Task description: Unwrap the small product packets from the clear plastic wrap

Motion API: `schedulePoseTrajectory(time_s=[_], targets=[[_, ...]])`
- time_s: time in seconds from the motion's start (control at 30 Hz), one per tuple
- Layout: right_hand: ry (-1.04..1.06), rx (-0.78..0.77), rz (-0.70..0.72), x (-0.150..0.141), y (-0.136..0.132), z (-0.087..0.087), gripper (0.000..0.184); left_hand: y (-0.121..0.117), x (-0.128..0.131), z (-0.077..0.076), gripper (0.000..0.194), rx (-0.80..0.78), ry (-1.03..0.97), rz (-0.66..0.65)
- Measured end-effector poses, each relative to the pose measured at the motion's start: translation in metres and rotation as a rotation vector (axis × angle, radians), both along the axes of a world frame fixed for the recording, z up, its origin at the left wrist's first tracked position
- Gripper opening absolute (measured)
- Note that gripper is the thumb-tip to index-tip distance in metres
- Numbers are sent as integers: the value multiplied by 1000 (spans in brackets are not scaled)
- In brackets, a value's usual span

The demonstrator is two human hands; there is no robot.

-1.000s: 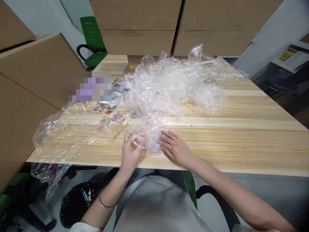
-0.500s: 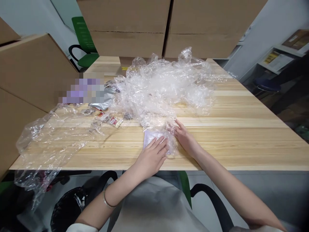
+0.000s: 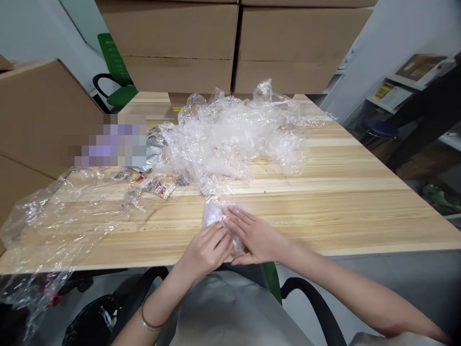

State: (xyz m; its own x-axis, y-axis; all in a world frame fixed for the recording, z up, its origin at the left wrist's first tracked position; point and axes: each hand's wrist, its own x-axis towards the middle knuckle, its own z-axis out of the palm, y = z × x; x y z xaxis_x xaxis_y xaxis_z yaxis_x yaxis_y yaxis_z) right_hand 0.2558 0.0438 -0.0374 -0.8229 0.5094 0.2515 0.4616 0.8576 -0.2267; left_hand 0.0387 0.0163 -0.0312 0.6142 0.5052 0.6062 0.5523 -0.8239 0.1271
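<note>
- our left hand point(image 3: 207, 247) (bunched) and right hand point(image 3: 254, 235) (spread) touched, both on a flat pale-purple packet point(image 3: 212, 214) in clear plastic film point(image 3: 237, 246) — couldn't tell if left pinched
- we had it near the light-wood table point(image 3: 342, 211) edge

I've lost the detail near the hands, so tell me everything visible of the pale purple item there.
The pale purple item looks flat, with shiny, crinkled clear film over it. It lies near the front edge of the wooden table. The left hand and right hand are on it or its film, hiding much of it; its far-left corner shows. Its full outline and contents can't be made out.
</note>
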Motion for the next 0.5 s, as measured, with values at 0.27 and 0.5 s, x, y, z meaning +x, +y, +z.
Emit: schedulePoseTrajectory(time_s=[0.27, 0.5], targets=[[-149, 122, -55, -9, 9, 7, 50, 14, -6, 17, 78, -412, 181, 33], [-111, 231, -20, 21, 17, 16, 42, 12, -15, 19, 64, -697, -15, 22]])
